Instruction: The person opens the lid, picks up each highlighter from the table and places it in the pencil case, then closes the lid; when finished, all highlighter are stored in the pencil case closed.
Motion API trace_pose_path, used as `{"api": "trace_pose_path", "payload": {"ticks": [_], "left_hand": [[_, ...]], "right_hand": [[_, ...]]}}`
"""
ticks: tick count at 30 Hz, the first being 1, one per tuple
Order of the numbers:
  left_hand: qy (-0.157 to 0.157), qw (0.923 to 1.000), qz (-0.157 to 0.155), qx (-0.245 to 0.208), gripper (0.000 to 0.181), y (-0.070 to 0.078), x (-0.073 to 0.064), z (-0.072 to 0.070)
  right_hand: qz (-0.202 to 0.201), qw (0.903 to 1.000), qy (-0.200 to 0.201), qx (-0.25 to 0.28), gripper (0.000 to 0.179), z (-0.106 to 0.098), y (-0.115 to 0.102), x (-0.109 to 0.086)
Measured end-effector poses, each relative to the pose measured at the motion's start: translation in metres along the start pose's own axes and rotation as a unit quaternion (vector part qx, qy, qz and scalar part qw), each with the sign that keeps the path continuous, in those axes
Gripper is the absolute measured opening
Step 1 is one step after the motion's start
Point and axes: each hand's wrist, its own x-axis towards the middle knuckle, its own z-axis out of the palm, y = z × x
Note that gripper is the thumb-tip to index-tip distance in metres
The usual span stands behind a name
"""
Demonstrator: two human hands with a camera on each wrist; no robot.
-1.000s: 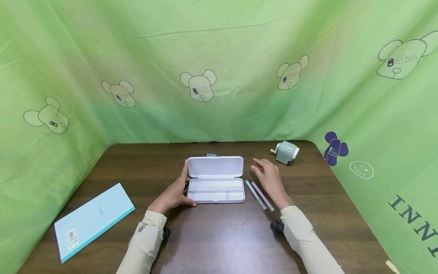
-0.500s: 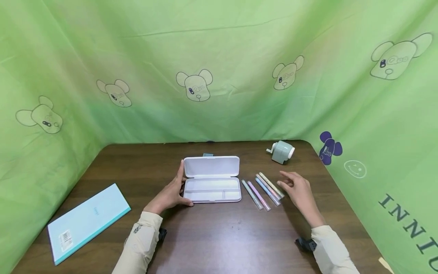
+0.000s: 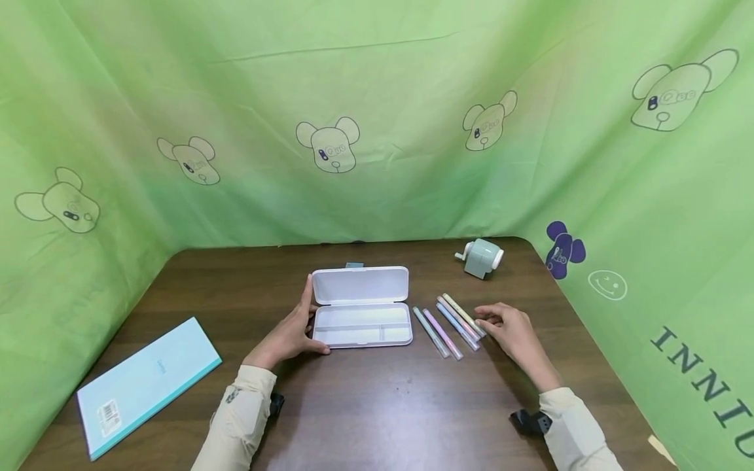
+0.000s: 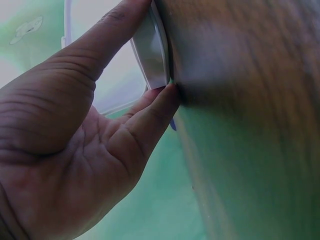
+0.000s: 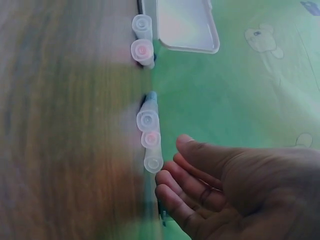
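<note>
An open white pencil case lies mid-table, its lid tipped back. My left hand holds the case's left end, thumb at the front corner and fingers along the side. In the left wrist view, the thumb and fingers span the case's end. To the right of the case lie a green pen and a purple pen. Beside them a blue pen, a pink pen and a yellow pen lie close together. My right hand has loosely bent fingers near the yellow pen's lower end.
A grey-green hand-crank pencil sharpener stands at the back right. On the left lies a light blue notebook. A small bluish item shows behind the case lid. A green printed curtain hangs round the table.
My right hand has moved right from over the pens, uncovering the blue, pink and yellow ones, then slightly back towards them. The left hand stays on the pencil case. The head view has shifted a little.
</note>
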Motion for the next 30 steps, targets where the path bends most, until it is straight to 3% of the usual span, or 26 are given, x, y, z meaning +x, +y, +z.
{"api": "trace_pose_path", "payload": {"ticks": [17,30], "left_hand": [[0.001,1.0000,-0.006,-0.003,0.156,0.0033,-0.0010,-0.0002],[0.000,1.0000,-0.009,0.004,0.157,0.0029,-0.0027,-0.0022]], "right_hand": [[-0.002,0.9999,-0.015,-0.004,0.016,0.0058,0.0004,-0.0008],[-0.015,0.9990,-0.010,-0.042,0.011,0.0078,-0.0009,0.0000]]}}
